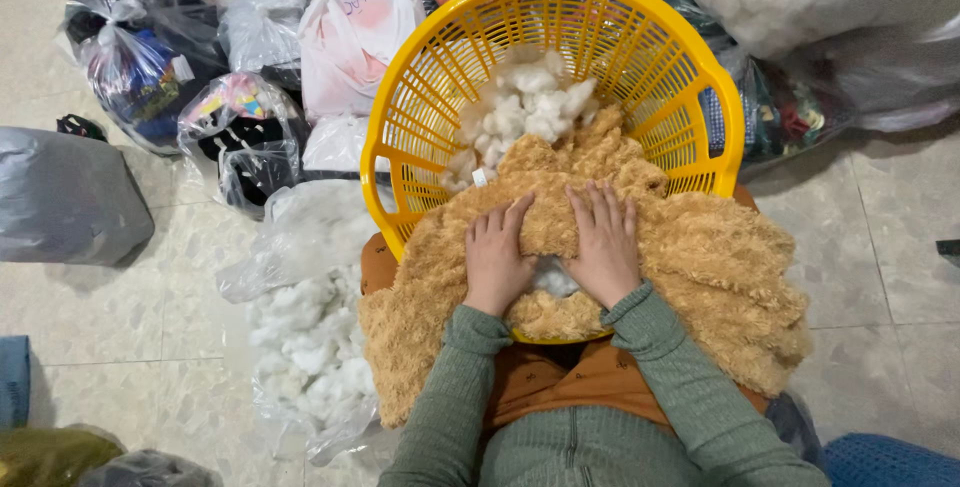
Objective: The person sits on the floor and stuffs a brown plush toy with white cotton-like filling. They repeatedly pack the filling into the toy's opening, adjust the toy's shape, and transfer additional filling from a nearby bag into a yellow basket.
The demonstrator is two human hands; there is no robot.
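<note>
Pale speckled tile floor (120, 317); on it tied plastic bags (150, 57), grey sack (65, 197), open bag of white stuffing (305, 347).

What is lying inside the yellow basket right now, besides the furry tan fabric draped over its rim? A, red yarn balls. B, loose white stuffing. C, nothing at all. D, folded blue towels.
B: clumps of white stuffing sit in the yellow basket, just beyond the tan fabric that the left hand and right hand press on.
</note>
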